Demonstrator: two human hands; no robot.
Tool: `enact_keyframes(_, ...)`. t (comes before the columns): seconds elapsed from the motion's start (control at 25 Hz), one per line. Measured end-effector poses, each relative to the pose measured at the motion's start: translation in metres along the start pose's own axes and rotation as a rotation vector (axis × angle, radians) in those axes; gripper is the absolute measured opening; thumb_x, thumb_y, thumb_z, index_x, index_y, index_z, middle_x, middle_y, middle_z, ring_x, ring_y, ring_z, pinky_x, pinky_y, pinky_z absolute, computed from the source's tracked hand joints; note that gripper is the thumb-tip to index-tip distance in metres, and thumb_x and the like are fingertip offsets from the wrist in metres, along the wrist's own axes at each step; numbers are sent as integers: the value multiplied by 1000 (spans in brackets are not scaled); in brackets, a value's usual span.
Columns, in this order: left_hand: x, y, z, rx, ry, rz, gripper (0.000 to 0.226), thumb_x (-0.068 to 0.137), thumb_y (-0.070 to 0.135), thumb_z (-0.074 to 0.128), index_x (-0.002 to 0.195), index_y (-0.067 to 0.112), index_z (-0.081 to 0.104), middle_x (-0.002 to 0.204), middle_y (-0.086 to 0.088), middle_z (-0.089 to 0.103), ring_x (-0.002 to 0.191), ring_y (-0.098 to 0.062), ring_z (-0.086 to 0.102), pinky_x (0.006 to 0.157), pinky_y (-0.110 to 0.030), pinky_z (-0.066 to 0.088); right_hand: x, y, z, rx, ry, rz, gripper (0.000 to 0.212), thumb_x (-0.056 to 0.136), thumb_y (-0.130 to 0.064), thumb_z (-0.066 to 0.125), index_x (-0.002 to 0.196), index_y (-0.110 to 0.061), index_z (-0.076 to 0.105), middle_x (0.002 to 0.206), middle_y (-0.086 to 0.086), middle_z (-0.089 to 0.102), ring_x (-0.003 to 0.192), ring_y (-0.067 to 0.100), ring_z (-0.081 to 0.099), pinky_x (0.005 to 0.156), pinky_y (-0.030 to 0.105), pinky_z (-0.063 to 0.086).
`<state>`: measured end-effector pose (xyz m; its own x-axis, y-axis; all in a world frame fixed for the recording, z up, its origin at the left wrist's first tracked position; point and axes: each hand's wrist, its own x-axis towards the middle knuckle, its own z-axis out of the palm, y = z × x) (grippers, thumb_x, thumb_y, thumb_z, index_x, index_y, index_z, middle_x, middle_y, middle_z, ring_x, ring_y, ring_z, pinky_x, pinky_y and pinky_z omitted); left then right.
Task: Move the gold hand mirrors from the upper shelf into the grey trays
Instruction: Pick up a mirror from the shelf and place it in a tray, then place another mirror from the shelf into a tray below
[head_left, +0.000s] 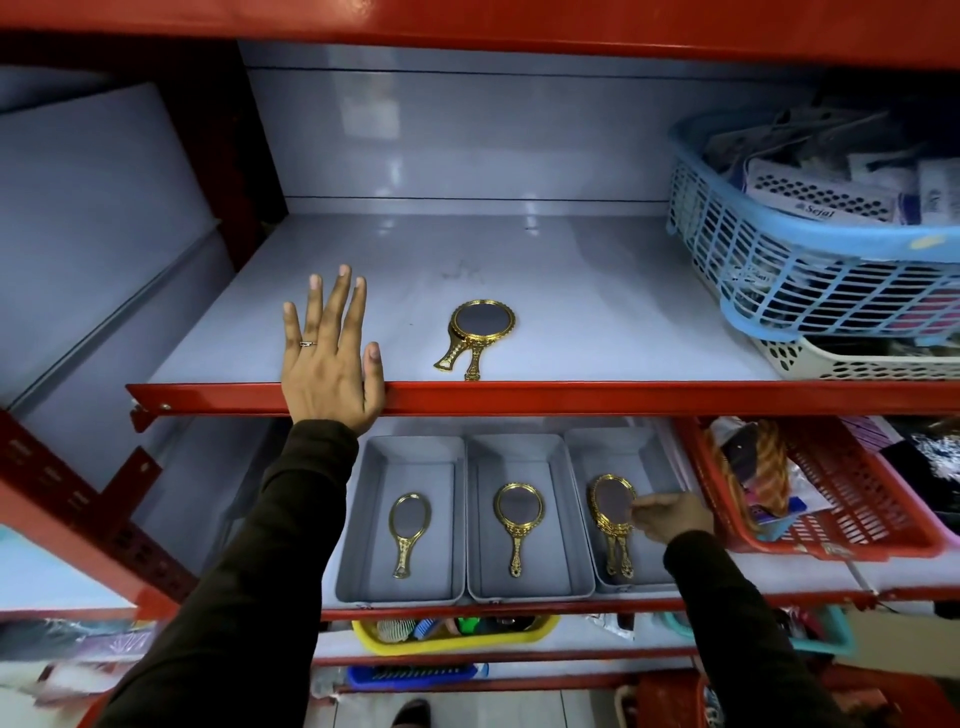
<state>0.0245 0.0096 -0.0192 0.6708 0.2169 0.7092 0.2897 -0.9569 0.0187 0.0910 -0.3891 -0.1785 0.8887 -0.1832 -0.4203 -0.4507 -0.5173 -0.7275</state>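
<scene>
A person in dark long sleeves is standing at a red metal rack with pale grey shelf boards, and the left hand (330, 353) is lying flat on the front of the upper shelf (571, 332), fingers spread and palm down, holding nothing. Just to its right on that shelf, near the front edge, two ornate gold hand mirrors (478, 335) with round glass are lying stacked, heads toward the back and handles fanning toward the red lip. Their long axis is running front to back, so the handles are pointing at the person, and the left hand is plainly the nearer one.

Below, three grey rectangular plastic trays are sitting side by side on the lower shelf. The left tray (363, 545) is holding one oval gold mirror (408, 530); the middle tray (478, 551) is holding another (518, 525). In the right tray (582, 452) the right hand (667, 517) is pinching the rim of what appears to be two more stacked gold mirrors (613, 519), though blur is making the grip hard to read. A sideways reach by the left hand looks like the shortest way to the pair above.
</scene>
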Motion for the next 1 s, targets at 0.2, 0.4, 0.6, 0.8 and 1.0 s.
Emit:
enact_keyframes(0.2,1,-1,-1,-6,-5,-4,66,92,38,18,153,13,18,161,-4,17,151,-25,10,122,-38,-6,-100,-106,-23,48,-397,-229,17,75,-8,82,91,-8,80,98,8,79,94,21,75,82,28,60)
enact_keyframes(0.4,0,-1,-3,-11,3,1,67,90,35,24,153,12,21,161,-5,19,150,-25,12,122,-40,-2,-162,-198,-18,223,-425,-548,23,77,-13,81,98,-5,78,86,11,80,72,15,76,64,21,61)
enact_keyframes(0.6,-1,-2,-4,-13,1,-2,67,90,35,25,153,11,21,161,-6,18,150,-25,13,122,-42,1,-126,-263,36,-66,97,-634,30,76,-34,80,89,-6,78,81,8,76,73,21,73,71,29,58)
enact_keyframes(0.8,-2,-3,-4,-41,6,7,68,89,34,28,152,10,22,161,-6,20,150,-25,14,122,-44,5,-106,-286,67,-370,31,-461,58,66,-35,87,112,-7,63,102,9,74,94,28,73,77,29,56)
enact_keyframes(1.0,-1,-4,-4,-55,-1,8,68,89,35,29,152,11,22,161,-5,19,150,-24,13,122,-43,6,-96,-283,69,-113,-63,-358,33,69,-14,83,92,-5,62,92,18,77,77,27,75,77,39,64)
